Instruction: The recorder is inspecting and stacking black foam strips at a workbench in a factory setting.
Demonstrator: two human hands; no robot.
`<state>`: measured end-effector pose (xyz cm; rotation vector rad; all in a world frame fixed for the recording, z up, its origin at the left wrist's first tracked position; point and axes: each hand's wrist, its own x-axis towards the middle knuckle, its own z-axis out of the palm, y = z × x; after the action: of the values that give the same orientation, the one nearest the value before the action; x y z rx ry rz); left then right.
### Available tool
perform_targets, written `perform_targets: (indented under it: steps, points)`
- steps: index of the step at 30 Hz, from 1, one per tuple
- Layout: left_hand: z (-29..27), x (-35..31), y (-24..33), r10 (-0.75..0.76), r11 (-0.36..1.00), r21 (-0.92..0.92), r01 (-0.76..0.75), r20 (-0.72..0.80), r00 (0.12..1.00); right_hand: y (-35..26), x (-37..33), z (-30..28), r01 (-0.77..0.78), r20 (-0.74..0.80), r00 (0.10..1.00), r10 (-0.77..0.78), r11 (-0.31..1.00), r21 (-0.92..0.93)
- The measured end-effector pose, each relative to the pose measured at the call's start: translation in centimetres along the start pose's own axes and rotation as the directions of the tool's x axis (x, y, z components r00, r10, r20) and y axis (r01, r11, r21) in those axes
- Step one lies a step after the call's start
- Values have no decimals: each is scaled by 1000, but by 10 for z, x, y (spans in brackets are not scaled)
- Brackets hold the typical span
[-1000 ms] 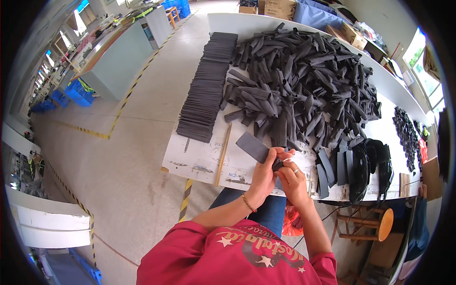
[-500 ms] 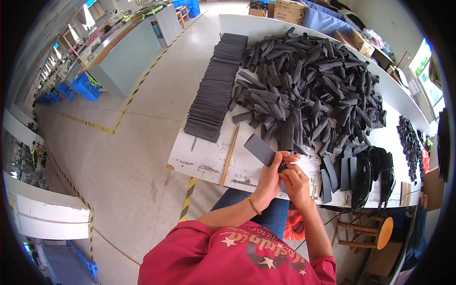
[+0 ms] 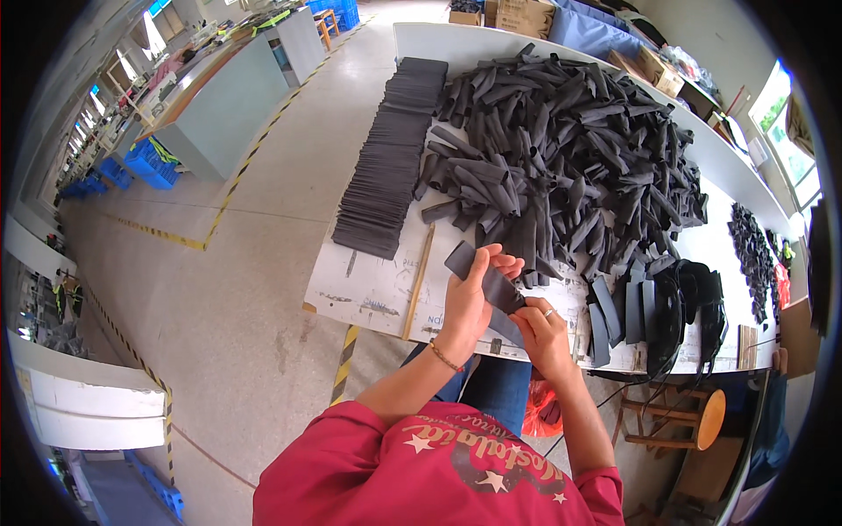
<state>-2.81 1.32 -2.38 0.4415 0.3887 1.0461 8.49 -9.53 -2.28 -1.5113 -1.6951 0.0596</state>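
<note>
Both my hands hold a dark grey fabric strip (image 3: 502, 292) just over the table's near edge. My left hand (image 3: 465, 309) grips it near its rounded upper-left end, thumb on top and the other fingers behind. The right hand (image 3: 545, 340), with a ring on one finger, pinches the lower-right end. A smooth grey flat piece (image 3: 506, 328) shows below the strip between my hands; whether it is part of the strip I cannot tell. Beyond my hands lies a large heap of rolled dark fabric pieces (image 3: 570, 158).
A long, neat row of stacked dark pieces (image 3: 386, 167) lies left of the heap on the white table (image 3: 351, 285). A wooden stick (image 3: 418, 282) lies near the front. Flat grey strips (image 3: 605, 320) and glossy black pieces (image 3: 671, 320) sit at right, above a wooden stool (image 3: 709, 419).
My left hand has moved up and left along the strip, away from the right hand. More of the strip shows between them. The right hand has shifted only slightly.
</note>
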Motion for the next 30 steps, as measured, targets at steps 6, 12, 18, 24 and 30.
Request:
perform_targets:
  steps: [6,12,18,24,30]
  points:
    - [-3,1,0,13,998,-64,-15,-29,999,-6,1,3,-5,-12,1000,5,1000,6]
    - [-4,4,1,31,996,-79,-34,-37,999,-5,-2,5,-10,-9,1000,10,1000,6]
    - [-2,3,-3,56,998,-38,-57,-23,998,-5,2,2,-28,-11,1000,29,999,21]
    - [0,1,-8,97,995,-9,-98,-61,993,-7,6,3,-16,-23,1000,17,999,37]
    - [0,0,-7,90,996,-8,-91,-69,994,-4,6,2,-26,-1,1000,26,999,42]
